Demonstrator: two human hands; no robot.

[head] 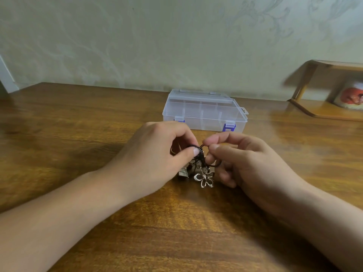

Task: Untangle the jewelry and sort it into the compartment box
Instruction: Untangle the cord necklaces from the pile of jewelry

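Item: our left hand [157, 152] fingers [191, 152] pinch the black cord knot [199, 152]; right hand [245, 160] fingers pinch a loop of it from the other side. Jewelry tangle sits betw. both hands, just in front of the compartment box [204, 112], equally near each. Flower pendant [206, 178] hangs below knot, twd us. Box lid shut, latches closed. Desk [78, 124] open L and R of box, room to pull apart.

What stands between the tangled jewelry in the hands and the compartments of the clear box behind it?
The box's lid. The compartment box sits closed, its clear lid down over the dividers. The left hand and right hand both pinch the jewelry tangle, with only bare table between tangle and box.
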